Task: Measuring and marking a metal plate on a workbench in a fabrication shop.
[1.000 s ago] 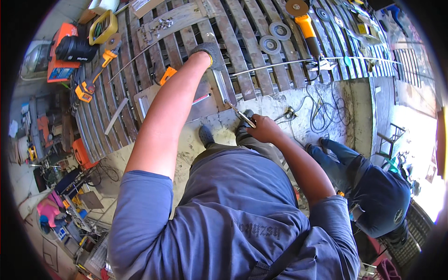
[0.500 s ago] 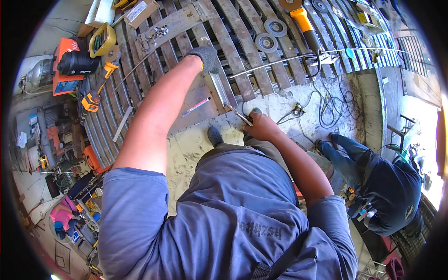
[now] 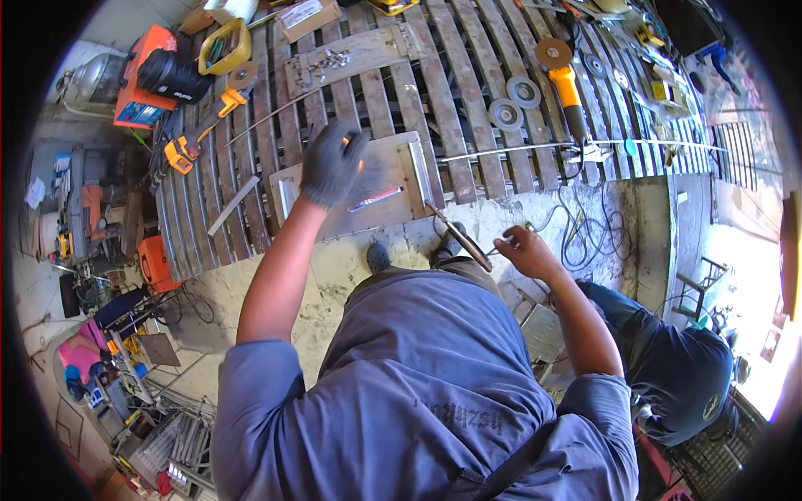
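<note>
My left hand [image 3: 332, 167], in a dark grey work glove, is above the left part of a flat metal panel with a raised frame [image 3: 388, 159]. Its fingers are somewhat blurred but apart, with nothing visible in them. A red and white marker pen [image 3: 376, 199] lies on the panel beside that hand. At the panel's near right corner, what look like locking pliers [image 3: 466, 244] stick out toward me, jaws at the frame's edge. My bare right hand [image 3: 530, 252] is just right of the pliers' handles, open with loosely bent fingers and apart from them.
The slatted metal bench [image 3: 251, 200] carries an angle grinder [image 3: 568, 96], a yellow cordless grinder [image 3: 200, 134], grinding discs [image 3: 505, 114], a long thin rod [image 3: 510, 151] and a yellow tub [image 3: 227, 48]. Cables [image 3: 585, 221] lie on the floor. Another person [image 3: 681, 367] bends at right.
My right hand has let go of the pliers and moved right. The left hand has come from the panel's far edge to its left part. The view has shifted somewhat.
</note>
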The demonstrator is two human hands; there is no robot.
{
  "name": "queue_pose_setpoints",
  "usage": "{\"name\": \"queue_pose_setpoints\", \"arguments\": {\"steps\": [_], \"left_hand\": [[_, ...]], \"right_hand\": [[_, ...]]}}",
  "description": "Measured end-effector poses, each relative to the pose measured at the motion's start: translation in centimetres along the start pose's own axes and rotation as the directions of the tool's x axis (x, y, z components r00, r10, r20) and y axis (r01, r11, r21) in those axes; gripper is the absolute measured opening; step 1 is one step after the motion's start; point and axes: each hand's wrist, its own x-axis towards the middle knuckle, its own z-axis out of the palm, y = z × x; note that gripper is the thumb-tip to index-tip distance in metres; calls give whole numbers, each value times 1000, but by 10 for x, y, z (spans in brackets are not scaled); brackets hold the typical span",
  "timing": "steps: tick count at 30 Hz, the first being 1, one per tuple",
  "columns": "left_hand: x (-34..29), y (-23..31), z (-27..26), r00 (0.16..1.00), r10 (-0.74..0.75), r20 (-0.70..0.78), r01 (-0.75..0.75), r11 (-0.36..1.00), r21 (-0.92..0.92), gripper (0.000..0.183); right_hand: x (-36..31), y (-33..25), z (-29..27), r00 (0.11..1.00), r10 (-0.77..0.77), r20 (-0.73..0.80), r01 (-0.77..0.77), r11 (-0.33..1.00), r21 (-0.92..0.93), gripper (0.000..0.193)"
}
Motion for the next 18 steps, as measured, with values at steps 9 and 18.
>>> {"name": "queue_pose_setpoints", "arguments": {"steps": [9, 18], "left_hand": [[-189, -54, -76, 912, -378, -159, 383, 924, -5, 15], [-224, -61, -100, 919, -357, -167, 368, 929, 40, 26]], "right_hand": [[-38, -131, -49, 896, -442, 39, 444, 892, -87, 24], [-196, -349, 6, -9, -983, -182, 500, -162, 851, 54]]}}
